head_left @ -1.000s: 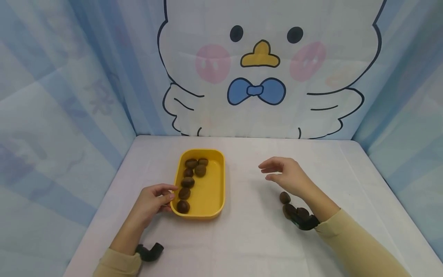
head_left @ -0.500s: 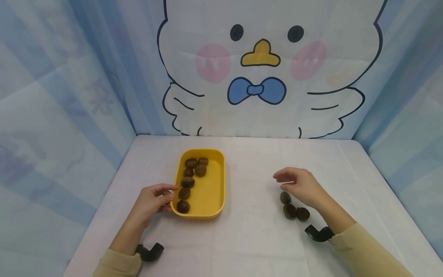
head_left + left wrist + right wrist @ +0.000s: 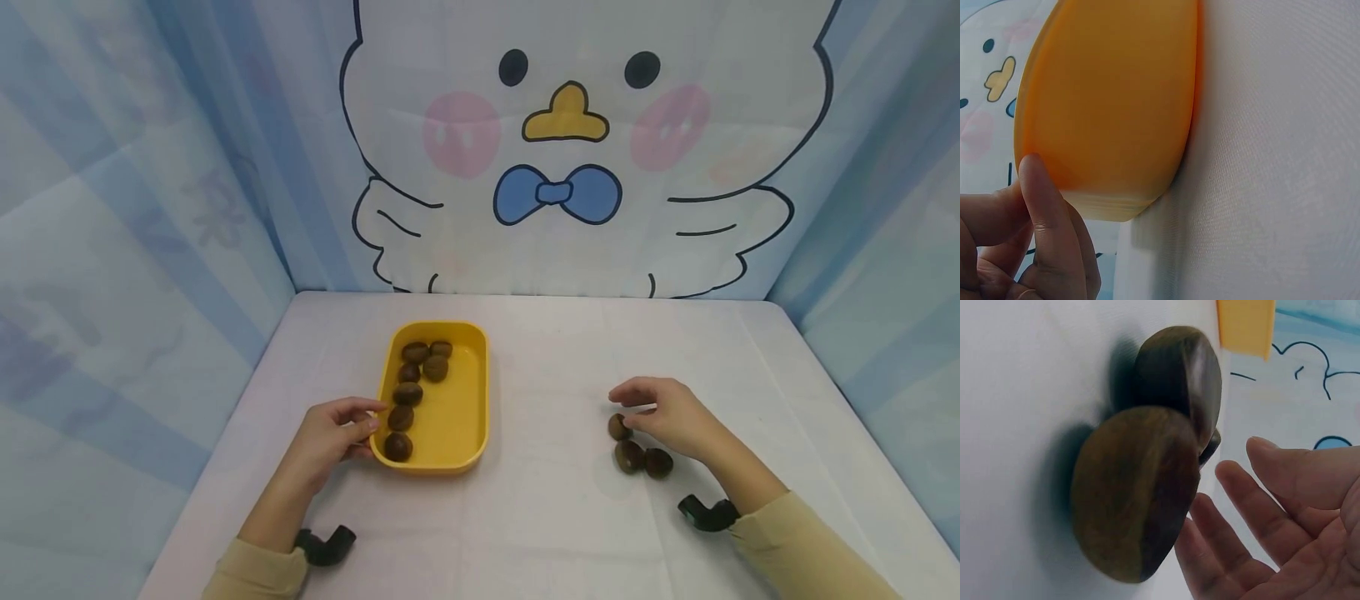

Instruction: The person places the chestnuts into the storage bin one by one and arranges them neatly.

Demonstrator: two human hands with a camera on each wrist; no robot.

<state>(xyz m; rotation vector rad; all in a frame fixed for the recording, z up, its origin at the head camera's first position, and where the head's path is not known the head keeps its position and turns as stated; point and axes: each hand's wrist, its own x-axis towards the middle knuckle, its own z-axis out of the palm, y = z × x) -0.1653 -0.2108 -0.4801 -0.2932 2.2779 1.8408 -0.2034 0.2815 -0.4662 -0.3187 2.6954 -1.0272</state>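
Note:
On the left of the table, a yellow tray (image 3: 459, 417) holds several brown chestnuts (image 3: 407, 393), mostly along its left side. My left hand (image 3: 330, 432) pinches the tray's left rim, with fingertips on both sides of it; the left wrist view shows the tray's outer wall (image 3: 1110, 106) close up. At the right lie three loose chestnuts: one at the back (image 3: 618, 427), one in front (image 3: 628, 457) and one to its right (image 3: 658, 463). My right hand (image 3: 675, 417) hovers at the back chestnut, thumb beside it and fingers apart, gripping nothing in the right wrist view.
A white cloth (image 3: 540, 517) covers the table. Behind it hangs a curtain (image 3: 555, 250) with a cartoon bird, and patterned blue curtains (image 3: 112, 292) close off both sides. Each wrist wears a black camera mount (image 3: 326, 546).
My right hand has moved right and nearer to me, down to the loose chestnuts, which its arm no longer covers. My left hand and the tray have stayed in place.

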